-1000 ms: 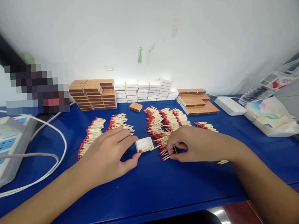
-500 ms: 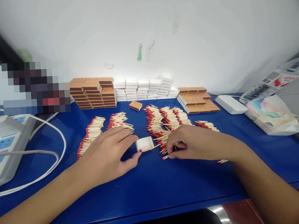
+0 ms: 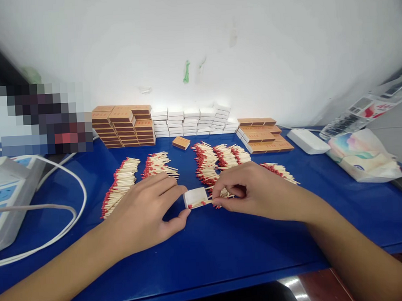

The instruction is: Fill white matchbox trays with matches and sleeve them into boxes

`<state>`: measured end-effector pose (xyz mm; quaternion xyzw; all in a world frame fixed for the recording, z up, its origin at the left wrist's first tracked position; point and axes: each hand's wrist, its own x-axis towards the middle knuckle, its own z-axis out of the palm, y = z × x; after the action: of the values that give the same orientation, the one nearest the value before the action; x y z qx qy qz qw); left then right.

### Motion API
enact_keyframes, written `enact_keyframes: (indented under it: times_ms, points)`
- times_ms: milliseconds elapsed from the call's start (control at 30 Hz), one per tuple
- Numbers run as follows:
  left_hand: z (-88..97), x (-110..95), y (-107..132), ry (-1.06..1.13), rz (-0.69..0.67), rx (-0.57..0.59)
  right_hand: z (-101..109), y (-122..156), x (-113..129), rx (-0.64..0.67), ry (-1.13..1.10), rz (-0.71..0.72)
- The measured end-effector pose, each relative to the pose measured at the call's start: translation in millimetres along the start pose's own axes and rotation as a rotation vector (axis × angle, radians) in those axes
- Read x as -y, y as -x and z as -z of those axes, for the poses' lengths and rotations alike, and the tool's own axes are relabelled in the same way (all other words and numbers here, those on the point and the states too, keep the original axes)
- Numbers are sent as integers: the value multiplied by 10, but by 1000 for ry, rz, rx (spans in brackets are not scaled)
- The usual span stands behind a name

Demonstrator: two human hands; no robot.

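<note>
Between thumb and fingers, my left hand [image 3: 153, 204] grips the left end of a small white matchbox tray [image 3: 196, 197], its open side facing up. A few red-tipped matches lie along the tray's near side. My right hand [image 3: 245, 188] pinches matches [image 3: 207, 202] at their plain ends, with the red heads over the tray's near right side. How many it holds I cannot tell. Loose matches [image 3: 206, 163] are heaped just behind my right hand and partly hidden by it. More match piles [image 3: 120, 184] lie behind my left hand.
Orange matchboxes [image 3: 122, 127] stand stacked at the back left, white trays [image 3: 191, 119] beside them, more orange boxes [image 3: 266, 136] to the right. A single matchbox [image 3: 181, 143] lies in front. At the left is a power strip [image 3: 8, 196] with cables; at the right, a tissue pack [image 3: 363, 153].
My right hand has moved left from the match pile to the tray, bringing matches in its pinch. My left hand still holds the tray in nearly the same place.
</note>
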<state>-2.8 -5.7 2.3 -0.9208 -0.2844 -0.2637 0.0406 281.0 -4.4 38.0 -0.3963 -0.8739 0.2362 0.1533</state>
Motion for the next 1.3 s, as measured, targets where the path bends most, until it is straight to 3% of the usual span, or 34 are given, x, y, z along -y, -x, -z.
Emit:
enact_keyframes:
  times_ms: [100, 333, 567, 733, 867, 1300]
  points:
    - [-4, -39, -15, 16, -5, -16, -105, -23, 73, -105, 86, 33]
    - [2, -61, -22, 64, 7, -3, -266, -79, 127, -126, 153, 71]
    - [0, -15, -15, 61, 7, -3, -128, -30, 42, -123, 145, 57]
    - [10, 11, -14, 39, -3, -2, 137, 32, -78, 60, 140, -76]
    - [18, 11, -12, 26, -9, -7, 168, 39, -101, 181, 61, -53]
    - [21, 6, -21, 17, -2, -9, 73, -7, -131, 229, 95, -23]
